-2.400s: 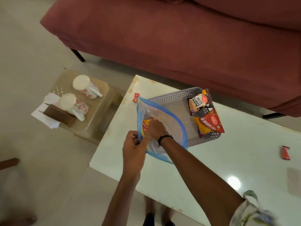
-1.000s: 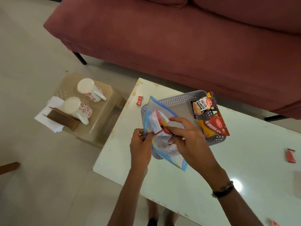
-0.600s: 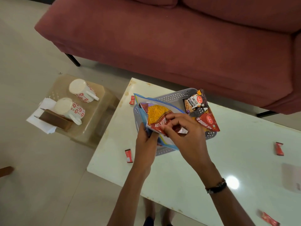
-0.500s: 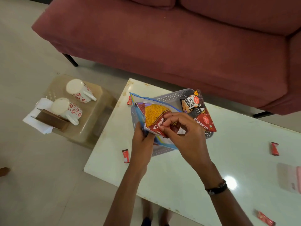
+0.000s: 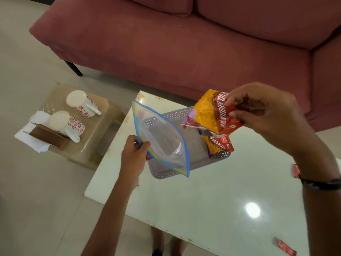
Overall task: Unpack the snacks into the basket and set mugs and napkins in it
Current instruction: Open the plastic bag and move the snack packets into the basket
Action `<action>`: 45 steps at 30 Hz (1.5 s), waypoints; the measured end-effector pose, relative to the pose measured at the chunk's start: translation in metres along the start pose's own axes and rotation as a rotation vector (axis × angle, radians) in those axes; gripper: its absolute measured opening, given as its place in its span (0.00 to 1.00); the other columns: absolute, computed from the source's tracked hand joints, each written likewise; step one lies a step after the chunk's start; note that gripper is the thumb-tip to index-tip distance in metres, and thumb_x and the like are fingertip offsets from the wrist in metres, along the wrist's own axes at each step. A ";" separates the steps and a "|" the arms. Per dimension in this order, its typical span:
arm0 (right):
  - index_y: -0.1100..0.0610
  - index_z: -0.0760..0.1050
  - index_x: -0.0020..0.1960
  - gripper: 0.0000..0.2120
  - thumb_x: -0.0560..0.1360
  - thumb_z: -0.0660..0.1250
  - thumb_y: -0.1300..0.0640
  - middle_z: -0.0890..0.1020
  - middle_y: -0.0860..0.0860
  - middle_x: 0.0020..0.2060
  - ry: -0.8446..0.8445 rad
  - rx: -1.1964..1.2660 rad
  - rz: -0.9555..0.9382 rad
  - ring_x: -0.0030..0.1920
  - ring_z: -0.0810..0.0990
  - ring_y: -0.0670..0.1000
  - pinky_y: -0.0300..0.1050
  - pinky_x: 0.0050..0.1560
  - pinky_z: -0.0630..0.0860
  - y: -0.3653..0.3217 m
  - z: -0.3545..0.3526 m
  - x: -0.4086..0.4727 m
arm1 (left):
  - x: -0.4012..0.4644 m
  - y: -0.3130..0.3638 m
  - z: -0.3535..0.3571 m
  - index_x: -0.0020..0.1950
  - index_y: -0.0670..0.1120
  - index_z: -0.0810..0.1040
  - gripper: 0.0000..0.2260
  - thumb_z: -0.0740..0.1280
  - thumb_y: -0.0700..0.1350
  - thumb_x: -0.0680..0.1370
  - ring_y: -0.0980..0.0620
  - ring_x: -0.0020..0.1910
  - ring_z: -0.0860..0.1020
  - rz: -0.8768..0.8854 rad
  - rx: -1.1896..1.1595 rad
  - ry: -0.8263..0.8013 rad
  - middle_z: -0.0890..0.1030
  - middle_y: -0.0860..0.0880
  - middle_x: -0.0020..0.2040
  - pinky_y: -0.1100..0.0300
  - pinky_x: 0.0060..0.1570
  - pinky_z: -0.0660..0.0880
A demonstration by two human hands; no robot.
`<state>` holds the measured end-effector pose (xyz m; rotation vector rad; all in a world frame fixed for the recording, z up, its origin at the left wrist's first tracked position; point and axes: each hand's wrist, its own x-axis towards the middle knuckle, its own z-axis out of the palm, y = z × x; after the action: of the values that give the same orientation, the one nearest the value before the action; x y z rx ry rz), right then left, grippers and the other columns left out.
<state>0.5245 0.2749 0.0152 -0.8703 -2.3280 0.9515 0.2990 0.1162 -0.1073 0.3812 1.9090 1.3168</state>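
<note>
R hand [image 5: 265, 115] pinches Bhujia Sev packet [image 5: 212, 115] at 1 o'clock over basket [image 5: 162, 172]; L hand [image 5: 133, 154] grips emptied zip bag [image 5: 162, 141]. Packet prob light, crinkly, slick; hold by corner seam.

Dusty-red fabric sofa [image 5: 184, 43] fills the top, 10 to 2 o'clock, w/ seat cushions and one dark leg [image 5: 73, 68] showing at 10. Floor [image 5: 27, 200] is pale beige tile, glossy, w/ faint grout lines, running down the left side from 9 to 7. Low white table [image 5: 212, 200] w/ a shiny top takes the centre and 4–5 o'clock; a round ceiling-light reflection [image 5: 252, 210] sits on it at 4. Small tan plastic stool [image 5: 99, 130] stands on the floor at 9, just beside the table's left edge. Light is soft, even.
</note>
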 end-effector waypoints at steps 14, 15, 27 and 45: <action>0.57 0.80 0.49 0.25 0.65 0.58 0.80 0.78 0.55 0.52 -0.553 -0.321 0.144 0.57 0.75 0.56 0.48 0.56 0.72 0.190 0.134 0.035 | -0.023 -0.014 -0.007 0.37 0.42 0.64 0.12 0.63 0.33 0.77 0.58 0.24 0.69 -0.024 -0.029 -0.112 0.66 0.40 0.37 0.69 0.26 0.72; 0.57 0.80 0.51 0.24 0.66 0.58 0.80 0.78 0.55 0.53 -0.573 -0.324 0.145 0.57 0.75 0.57 0.49 0.58 0.72 0.196 0.140 0.035 | -0.023 -0.015 -0.006 0.38 0.42 0.64 0.11 0.63 0.33 0.77 0.58 0.23 0.69 -0.028 -0.042 -0.114 0.67 0.40 0.37 0.69 0.26 0.72; 0.57 0.64 0.72 0.27 0.74 0.60 0.71 0.71 0.61 0.67 -0.218 -0.296 0.453 0.65 0.72 0.62 0.56 0.64 0.70 0.209 0.154 0.013 | -0.019 -0.015 -0.001 0.38 0.42 0.64 0.11 0.62 0.33 0.77 0.58 0.21 0.71 -0.026 -0.079 -0.110 0.66 0.40 0.32 0.69 0.26 0.72; 0.55 0.66 0.69 0.23 0.75 0.64 0.62 0.73 0.49 0.66 0.101 0.232 0.345 0.64 0.74 0.51 0.51 0.64 0.73 0.071 0.157 -0.077 | -0.031 0.010 0.018 0.36 0.44 0.65 0.12 0.64 0.35 0.76 0.47 0.28 0.72 -0.061 -0.174 -0.042 0.73 0.47 0.23 0.53 0.41 0.75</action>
<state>0.5055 0.1914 -0.1526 -1.2131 -1.9684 1.2567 0.3312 0.1131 -0.0885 0.2585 1.7426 1.4111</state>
